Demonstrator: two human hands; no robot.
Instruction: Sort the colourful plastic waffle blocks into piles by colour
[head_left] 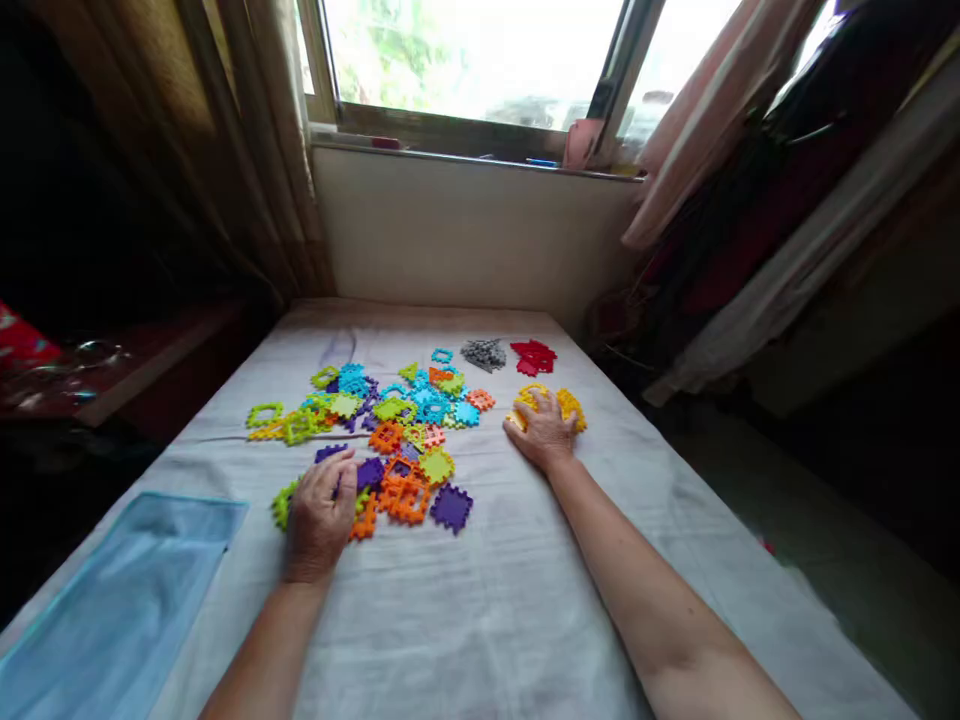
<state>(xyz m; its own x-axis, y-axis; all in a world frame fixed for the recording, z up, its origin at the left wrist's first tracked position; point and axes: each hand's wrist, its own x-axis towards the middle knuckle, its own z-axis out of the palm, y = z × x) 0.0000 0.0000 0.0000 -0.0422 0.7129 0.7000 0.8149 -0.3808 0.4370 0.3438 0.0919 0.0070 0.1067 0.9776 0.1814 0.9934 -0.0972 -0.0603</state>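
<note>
My right hand (544, 430) lies palm down with spread fingers on a pile of yellow interlocking plastic pieces (571, 408), partly covering them. My left hand (321, 510) rests at the near left of a mixed pile, its fingers curled in. Whatever is under or inside those fingers is hidden. A purple square piece (370, 473) shows just beside the left thumb, and green pieces (282, 505) stick out on its other side. Orange frame pieces (405, 497), a flat purple piece (452, 508) and blue pieces (431, 405) lie loose to the right of and beyond this hand.
Grey pieces (484, 354) and red pieces (534, 356) form separate heaps at the back of the white-sheeted surface (480, 620). At the left lies a light blue bag or cloth (127, 600). A window wall stands behind, with a curtain (255, 150) left and hanging clothes (720, 200) right.
</note>
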